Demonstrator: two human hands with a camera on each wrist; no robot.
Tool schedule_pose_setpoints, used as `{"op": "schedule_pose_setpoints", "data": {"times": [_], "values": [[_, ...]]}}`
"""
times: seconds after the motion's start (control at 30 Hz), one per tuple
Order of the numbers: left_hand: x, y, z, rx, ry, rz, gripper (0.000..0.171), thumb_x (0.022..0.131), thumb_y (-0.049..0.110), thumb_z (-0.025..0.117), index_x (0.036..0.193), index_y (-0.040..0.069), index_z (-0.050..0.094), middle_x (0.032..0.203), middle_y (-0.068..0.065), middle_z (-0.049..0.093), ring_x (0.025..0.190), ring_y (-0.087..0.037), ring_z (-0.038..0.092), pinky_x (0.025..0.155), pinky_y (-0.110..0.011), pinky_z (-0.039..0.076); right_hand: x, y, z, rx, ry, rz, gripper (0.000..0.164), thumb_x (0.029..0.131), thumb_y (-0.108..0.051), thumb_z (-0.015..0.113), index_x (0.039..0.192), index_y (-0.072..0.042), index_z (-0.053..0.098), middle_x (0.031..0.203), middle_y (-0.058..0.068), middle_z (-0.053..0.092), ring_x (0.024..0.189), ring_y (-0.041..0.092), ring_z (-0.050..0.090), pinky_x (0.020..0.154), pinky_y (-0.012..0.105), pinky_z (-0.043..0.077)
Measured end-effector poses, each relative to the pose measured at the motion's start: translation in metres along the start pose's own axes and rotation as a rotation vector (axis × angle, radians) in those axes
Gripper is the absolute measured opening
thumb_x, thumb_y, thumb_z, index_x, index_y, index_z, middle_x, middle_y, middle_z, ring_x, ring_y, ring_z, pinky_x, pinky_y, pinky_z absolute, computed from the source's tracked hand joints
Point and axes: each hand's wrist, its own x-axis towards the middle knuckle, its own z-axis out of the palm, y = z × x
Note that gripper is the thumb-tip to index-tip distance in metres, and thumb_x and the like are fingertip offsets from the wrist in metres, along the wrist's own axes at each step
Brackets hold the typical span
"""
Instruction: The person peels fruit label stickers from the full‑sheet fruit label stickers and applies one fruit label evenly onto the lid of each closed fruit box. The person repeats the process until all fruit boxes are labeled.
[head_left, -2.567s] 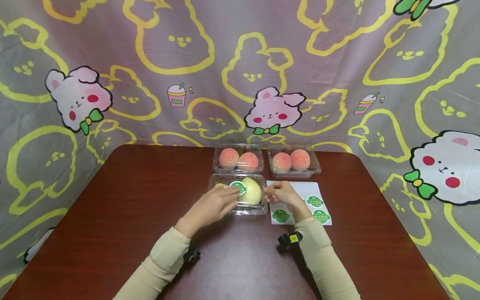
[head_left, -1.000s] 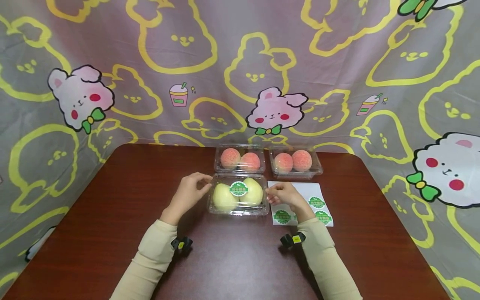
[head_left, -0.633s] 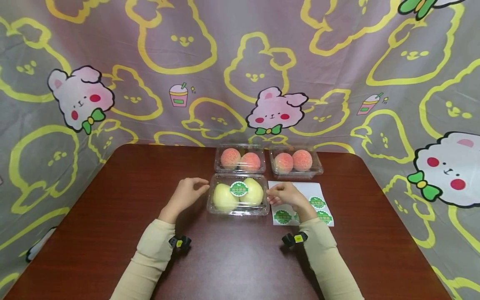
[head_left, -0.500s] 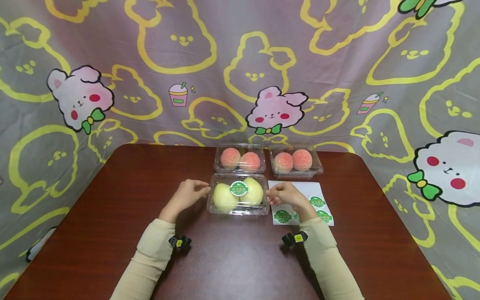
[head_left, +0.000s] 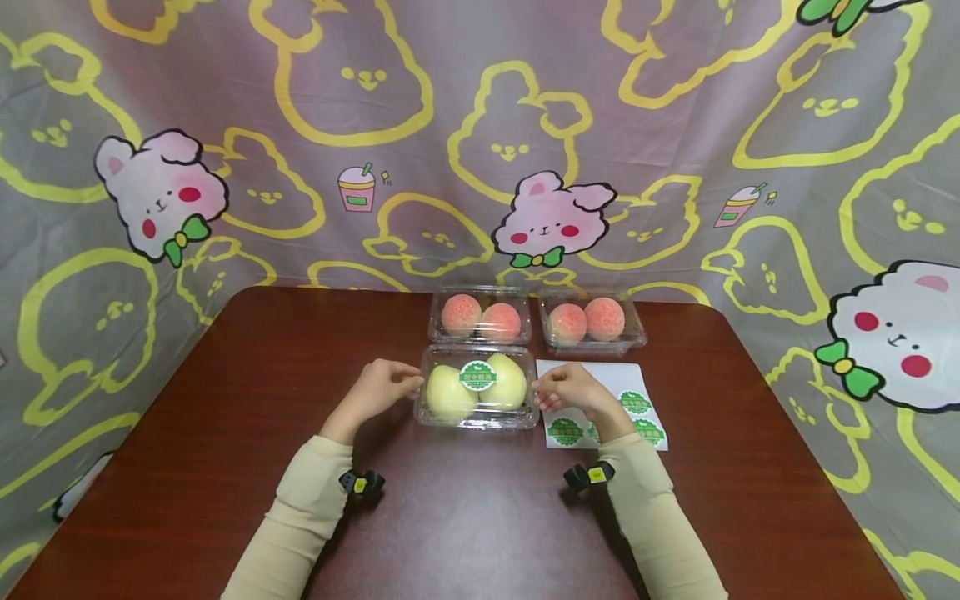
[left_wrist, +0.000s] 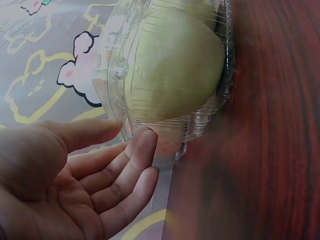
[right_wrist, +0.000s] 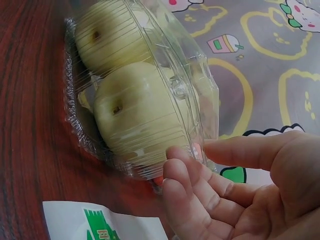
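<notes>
A clear plastic fruit box [head_left: 477, 421] holds two pale yellow-green fruits [head_left: 450, 393] and bears a round green-and-white sticker [head_left: 477, 376] on its lid. My left hand [head_left: 372, 390] is at its left end, thumb and forefinger pinching the rim near a corner; the other fingers curve loosely below in the left wrist view. At the opposite end, my right hand [head_left: 573, 390] has the rim between thumb and forefinger. The right wrist view shows the fruits [right_wrist: 142, 107] through the ribbed side wall.
Two more clear boxes, one at the back centre [head_left: 480, 340] and one at the back right [head_left: 626, 342], each hold two pink-red peaches. A white sticker sheet [head_left: 622, 379] with several green labels lies partly under my right hand. A patterned cloth [head_left: 420, 167] hangs behind the table [head_left: 285, 358].
My left hand has come off the sticker on the lid and moved left to the box's left end, where it now grips the rim. My right hand stays at the right end.
</notes>
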Motion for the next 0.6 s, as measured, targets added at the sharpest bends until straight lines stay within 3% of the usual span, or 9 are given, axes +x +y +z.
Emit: {"op": "schedule_pose_setpoints", "data": {"times": [0.6], "values": [[-0.001, -0.004, -0.009, 0.005, -0.014, 0.012, 0.029, 0.093, 0.012, 0.061, 0.113, -0.008, 0.066, 0.092, -0.021, 0.075, 0.082, -0.030, 0.073, 0.071, -0.031, 0.056, 0.004, -0.004, 0.014, 0.037, 0.029, -0.020, 0.028, 0.094, -0.008, 0.054, 0.102, 0.018, 0.061, 0.067, -0.002, 0.065, 0.060, 0.007, 0.063, 0.066, 0.029, 0.060]]}}
